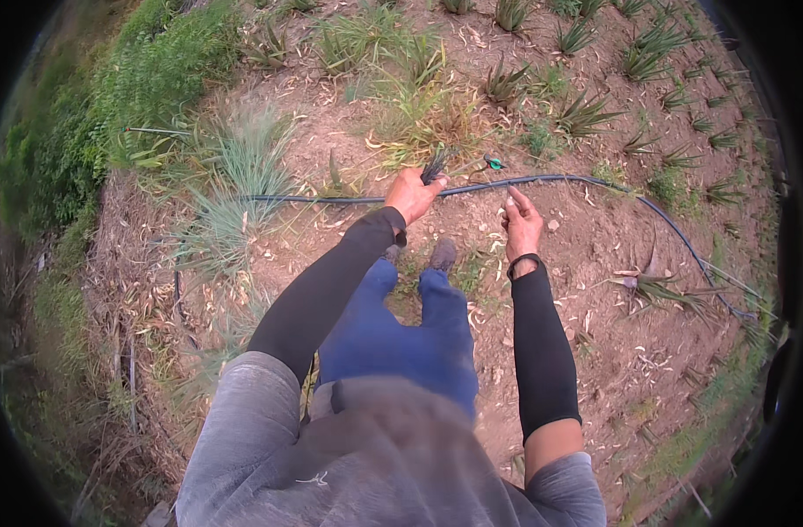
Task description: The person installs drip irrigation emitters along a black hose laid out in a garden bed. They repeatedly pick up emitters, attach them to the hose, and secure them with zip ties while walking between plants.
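My left hand (410,193) is closed around a bundle of thin dark pieces (434,165), held just above the black irrigation hose (559,177). My right hand (522,227) is to its right, at the hose's near side, with fingers partly curled and thumb near index finger; anything between them is too small to make out. A small green-and-black fitting (493,162) on a thin stem sits just beyond the hose, between and above my hands. The hose crosses the dirt from left to right and bends down at the right.
My shoes (442,255) stand on dry, leaf-strewn soil (612,369). Spiky plants (581,114) dot the upper right, grey-green grass clumps (234,167) lie left, and dense bushes (147,79) border the left side. A thin pipe (160,131) lies at upper left.
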Tool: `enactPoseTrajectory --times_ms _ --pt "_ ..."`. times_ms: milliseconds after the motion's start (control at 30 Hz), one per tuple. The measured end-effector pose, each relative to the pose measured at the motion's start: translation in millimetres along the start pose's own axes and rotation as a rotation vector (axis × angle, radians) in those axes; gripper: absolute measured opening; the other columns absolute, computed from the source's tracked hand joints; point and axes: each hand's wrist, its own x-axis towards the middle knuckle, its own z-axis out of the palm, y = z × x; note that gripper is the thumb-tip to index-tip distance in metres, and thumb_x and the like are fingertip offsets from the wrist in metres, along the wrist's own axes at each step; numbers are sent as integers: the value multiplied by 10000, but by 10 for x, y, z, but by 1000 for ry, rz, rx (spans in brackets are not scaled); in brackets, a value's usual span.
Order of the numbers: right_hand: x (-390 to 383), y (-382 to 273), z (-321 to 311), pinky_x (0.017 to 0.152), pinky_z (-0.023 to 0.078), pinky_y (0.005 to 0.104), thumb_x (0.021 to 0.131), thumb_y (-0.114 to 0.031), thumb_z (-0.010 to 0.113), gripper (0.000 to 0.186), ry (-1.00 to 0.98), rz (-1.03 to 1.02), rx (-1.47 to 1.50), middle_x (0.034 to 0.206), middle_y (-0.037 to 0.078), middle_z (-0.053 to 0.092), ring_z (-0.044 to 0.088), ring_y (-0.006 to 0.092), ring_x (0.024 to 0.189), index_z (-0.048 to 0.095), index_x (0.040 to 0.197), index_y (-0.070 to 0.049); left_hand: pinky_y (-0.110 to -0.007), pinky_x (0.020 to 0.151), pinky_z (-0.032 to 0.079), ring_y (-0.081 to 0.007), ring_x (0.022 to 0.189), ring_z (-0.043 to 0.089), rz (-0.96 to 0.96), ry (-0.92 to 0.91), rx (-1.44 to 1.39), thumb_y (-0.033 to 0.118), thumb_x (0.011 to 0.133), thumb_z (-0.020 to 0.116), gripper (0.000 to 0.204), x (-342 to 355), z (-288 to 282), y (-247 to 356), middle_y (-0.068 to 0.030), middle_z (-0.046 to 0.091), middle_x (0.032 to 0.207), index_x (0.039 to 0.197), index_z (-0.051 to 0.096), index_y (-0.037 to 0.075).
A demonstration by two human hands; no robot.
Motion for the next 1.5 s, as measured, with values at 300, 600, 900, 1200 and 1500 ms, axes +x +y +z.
enactPoseTrajectory --times_ms 300,600,900,1200,1500 --pt "836 198 183 561 392 206 875 -114 632 199 -206 -22 -199 770 -21 601 482 52 626 647 1054 -29 -454 703 493 -368 789 642 458 -228 640 373 854 596 321 1322 460 137 -174 669 832 1041 673 124" --pt "692 338 364 632 433 208 865 -147 647 239 -63 -44 -191 808 -5 642 533 52 688 674 1072 -30 -461 698 497 -367 781 636 499 -393 772 335 830 625 270 1471 472 -82 -179 661 790 1002 690 138" --pt "329 497 575 754 460 250 852 -111 660 241 202 -112 -316 901 52 676 586 92 823 667 1033 47 -322 641 477 -170 709 610 183 -444 320 201 740 734 200 1523 590 -499 -61 681 780 881 732 59" --pt "212 561 976 778 484 272 836 -68 667 173 379 -231 -160 922 88 676 618 131 850 662 975 35 -201 393 245 -34 473 348 -428 -599 -495 96 853 618 178 1090 448 -258 -73 653 836 968 660 -33" --pt "137 502 979 750 508 284 826 -91 679 187 304 -278 -338 884 102 708 662 144 822 685 977 21 -232 404 225 -47 471 346 -433 -542 -532 105 820 682 133 1048 584 -341 -24 601 721 903 668 2"
